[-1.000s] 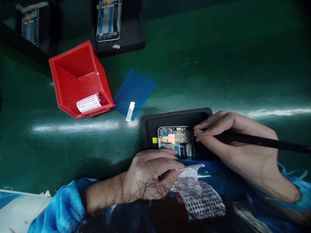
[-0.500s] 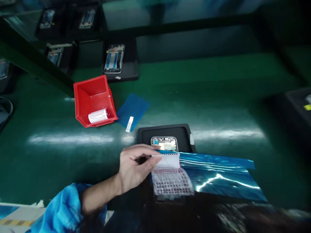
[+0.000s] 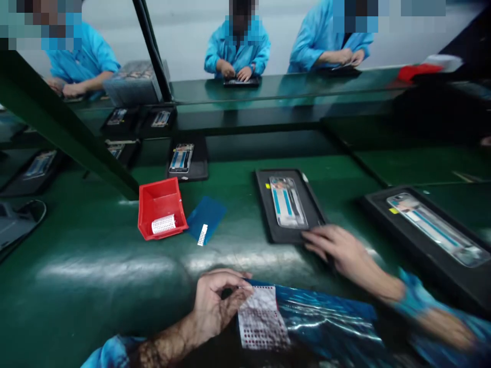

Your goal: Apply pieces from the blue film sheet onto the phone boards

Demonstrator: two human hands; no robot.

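We can read no text, brand or number in this view. On the white perforated sheet (image 3: 263,317) we log only rows of red dots. From the sheet, the black tray (image 3: 264,209) stands at 12 o'clock, and its small yellow tag (image 3: 267,185) is illegible. The second black tray (image 3: 387,230), at 2 o'clock, has a yellow tag (image 3: 392,210), also illegible.

Left hand (image 3: 217,301) pinched, right hand (image 3: 339,250) splayed
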